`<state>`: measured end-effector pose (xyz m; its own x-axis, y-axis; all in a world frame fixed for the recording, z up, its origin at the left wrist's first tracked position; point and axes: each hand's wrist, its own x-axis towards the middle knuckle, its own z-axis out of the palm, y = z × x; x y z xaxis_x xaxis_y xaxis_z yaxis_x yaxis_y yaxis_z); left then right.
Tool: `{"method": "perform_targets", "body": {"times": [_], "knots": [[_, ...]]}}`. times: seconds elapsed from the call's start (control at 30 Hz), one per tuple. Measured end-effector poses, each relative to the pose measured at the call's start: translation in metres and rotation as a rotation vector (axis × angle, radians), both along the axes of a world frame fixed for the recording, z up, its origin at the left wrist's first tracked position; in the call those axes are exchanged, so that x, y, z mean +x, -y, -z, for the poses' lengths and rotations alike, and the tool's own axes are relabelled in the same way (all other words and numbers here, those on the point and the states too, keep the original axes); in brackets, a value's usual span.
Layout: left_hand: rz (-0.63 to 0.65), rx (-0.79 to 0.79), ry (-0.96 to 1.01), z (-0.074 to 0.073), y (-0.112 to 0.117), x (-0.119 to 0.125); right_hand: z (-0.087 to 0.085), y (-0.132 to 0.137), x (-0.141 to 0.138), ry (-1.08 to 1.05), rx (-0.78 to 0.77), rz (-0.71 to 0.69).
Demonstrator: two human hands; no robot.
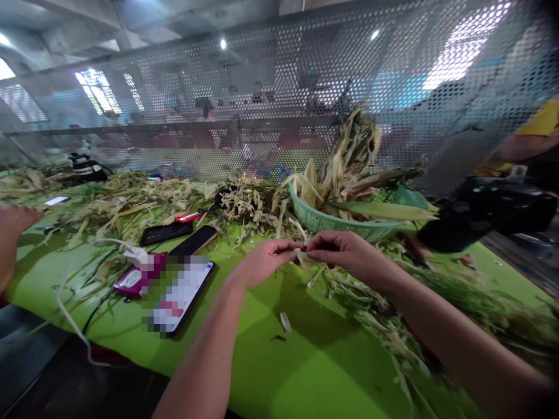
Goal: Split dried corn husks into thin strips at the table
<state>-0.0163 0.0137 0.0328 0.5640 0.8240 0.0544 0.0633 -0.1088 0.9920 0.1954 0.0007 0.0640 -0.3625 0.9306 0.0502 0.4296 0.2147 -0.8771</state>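
Observation:
Both my hands meet above the green table [305, 372], near its middle. My left hand [264, 260] and my right hand [343, 252] are closed in a pinch on the same pale strip of dry husk [301, 257], which hangs down between the fingertips. A small torn husk piece [285, 321] lies on the table just below. A heap of green stalks and husk scraps [393, 314] runs under my right forearm.
A teal basket [325, 221] full of husks stands behind my hands. Phones [186, 294] and a white cable [72, 317] lie at the left, with husk litter [131, 201] beyond. Another person's hand [11, 233] is at far left, a black device [484, 212] at right, perforated screen behind.

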Motion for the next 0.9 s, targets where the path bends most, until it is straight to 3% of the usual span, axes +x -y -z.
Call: {"method": "perform_targets", "body": {"times": [0.13,0.3,0.57,0.7,0.8,0.9], "knots": [[-0.018,0.045,-0.069,0.003,0.0,0.002,0.004,-0.001,-0.002,0.019,0.006,0.024],[-0.045,0.117,-0.08,0.009,-0.001,0.01,0.014,0.002,-0.008,0.071,0.175,0.151],[-0.055,0.145,-0.001,0.006,0.0,0.015,0.005,0.016,-0.017,0.129,0.41,0.154],[-0.06,0.099,0.025,0.006,0.002,0.018,0.007,0.018,-0.02,0.072,0.445,0.183],[-0.148,0.066,0.09,0.007,0.002,0.019,0.006,0.015,-0.016,-0.02,0.51,0.306],[-0.216,0.066,0.218,0.006,0.001,0.019,0.003,0.011,-0.01,-0.084,0.396,0.365]]}}
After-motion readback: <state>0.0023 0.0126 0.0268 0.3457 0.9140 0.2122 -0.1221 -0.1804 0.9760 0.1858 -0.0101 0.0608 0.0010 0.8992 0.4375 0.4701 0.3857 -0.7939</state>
